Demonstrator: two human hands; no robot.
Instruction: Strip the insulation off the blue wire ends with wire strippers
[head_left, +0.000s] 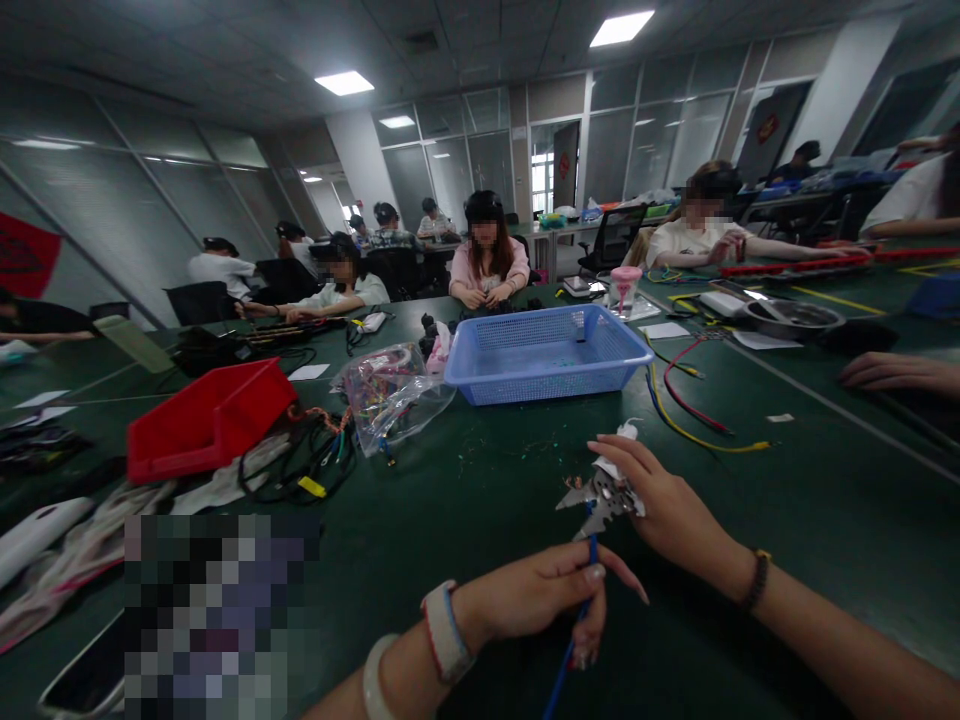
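My left hand (551, 595) pinches a blue wire (561, 680) between thumb and fingers, low in the middle of the view. The wire runs upward to the metal jaws of a wire stripper (600, 505). My right hand (667, 500) is wrapped round the stripper, whose handles are mostly hidden by the palm and some white wrapping. The jaws point left, and the wire's upper end meets them. Whether they are closed on it I cannot make out. Small scraps lie on the green table (450, 520) just beyond the tool.
Beyond my hands stands a blue plastic basket (547, 385). On the left are a red bin (210, 420), a clear bag of wires (390, 395) and black cables (300, 465). Yellow and red wires (690, 430) lie at right. Several people sit around the tables; a neighbour's hand (900, 372) rests at far right.
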